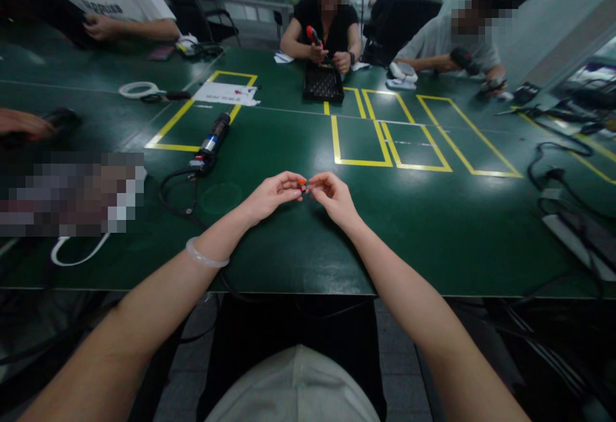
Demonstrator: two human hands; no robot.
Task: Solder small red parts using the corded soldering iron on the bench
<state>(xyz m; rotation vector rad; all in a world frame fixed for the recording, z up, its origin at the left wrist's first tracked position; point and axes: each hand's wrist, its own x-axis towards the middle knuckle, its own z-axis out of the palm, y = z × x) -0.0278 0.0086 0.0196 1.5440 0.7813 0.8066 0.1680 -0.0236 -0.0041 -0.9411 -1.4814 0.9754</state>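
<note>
Both my hands meet over the green table (269, 268), fingertips close together around a small red and orange part (302, 184). My left hand (276, 196) pinches the part from the left. From the other side, the fingertips of my right hand (334, 196) are closed at its right end. The part is too small, and too covered by fingers, for its kind to show. A pale bracelet (206, 255) circles my left wrist. Left of my hands lies a black, silver and blue cylindrical tool (214, 140) with a cable.
Yellow tape rectangles (363, 163) mark the table. Across it, a person holds a red-handled tool (314, 36) over a black tray (323, 85). A white sheet (226, 93) and a coiled white cable (139, 90) lie at left. Black cables (543, 152) spread at right.
</note>
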